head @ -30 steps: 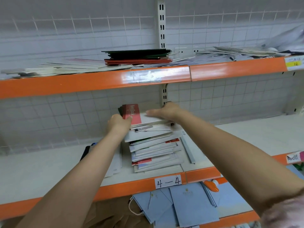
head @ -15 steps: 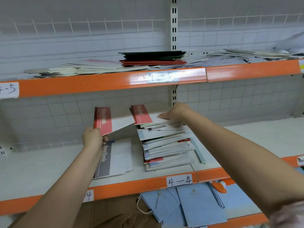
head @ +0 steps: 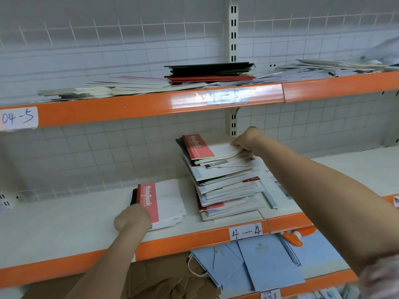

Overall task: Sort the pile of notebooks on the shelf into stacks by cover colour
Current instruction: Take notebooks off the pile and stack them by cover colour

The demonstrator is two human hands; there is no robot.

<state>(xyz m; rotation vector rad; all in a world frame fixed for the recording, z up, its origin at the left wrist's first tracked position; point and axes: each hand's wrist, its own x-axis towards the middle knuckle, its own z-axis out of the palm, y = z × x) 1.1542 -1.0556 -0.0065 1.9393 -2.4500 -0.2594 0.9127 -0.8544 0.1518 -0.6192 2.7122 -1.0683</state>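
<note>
Middle tier of a steel shelf unit, its white shelf [head: 64,223] edged with a glossy orange lip and backed by a white wire grid. At far left a paper label [head: 19,118] on the upper lip reads "04-5" in handwriting. The left hand [head: 132,219] rests closed at the near left corner of the red-and-white notebook [head: 160,202], which lies flat on a small stack left of centre; the fingers are curled under and hidden, so whether they pinch the cover cannot be told. The cover is smooth card, a red spine band printed "NoteBook" beside a plain white panel, and a black edge shows beneath it at the left. Just to the right, apart from it, stands the tall, uneven pile of notebooks [head: 226,190], thin rectangular booklets fanned askew in white, grey, green and red. The top notebook [head: 205,147] has the same red band. The right hand [head: 246,140] grips the pile's upper right edge, fingers pressed together over several bowed covers. A label [head: 246,231] below reads "4—4". On the tier underneath lie matte pale-blue paper bags [head: 265,264] with cord handles.
</note>
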